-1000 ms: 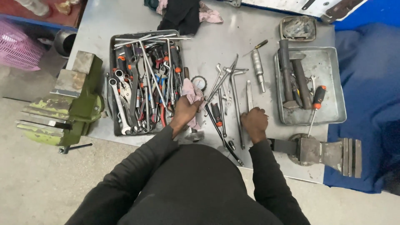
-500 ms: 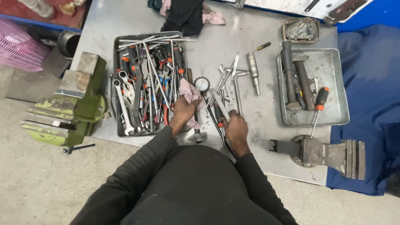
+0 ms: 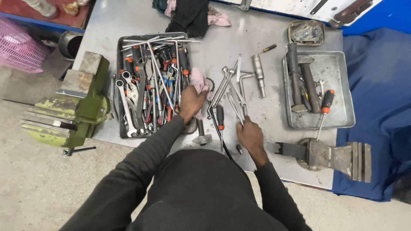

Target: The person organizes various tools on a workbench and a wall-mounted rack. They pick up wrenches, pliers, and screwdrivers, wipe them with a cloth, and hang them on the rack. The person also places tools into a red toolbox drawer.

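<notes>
My left hand [image 3: 190, 103] grips a pink rag [image 3: 199, 80] at the right edge of a dark tray [image 3: 120, 51] crammed with wrenches and orange-handled screwdrivers. My right hand [image 3: 250, 137] rests near the bench's front edge, its fingers curled on the near end of a slim steel wrench [image 3: 239, 107]. That wrench belongs to a loose bunch of wrenches [image 3: 229, 83] lying between the two trays. A screwdriver with a black and orange handle [image 3: 219, 117] lies between my hands.
A grey metal tray [image 3: 338, 68] at the right holds heavy punches and a screwdriver. A green vise [image 3: 70, 107] sits at the left edge, a grey vise [image 3: 334, 155] at the front right. Behind are a dark cloth [image 3: 190, 15], a small tin [image 3: 306, 32] and a pink basket [image 3: 19, 47].
My right hand slid left along the bench front onto the near ends of the loose wrenches. My left hand with the rag stayed by the tool tray.
</notes>
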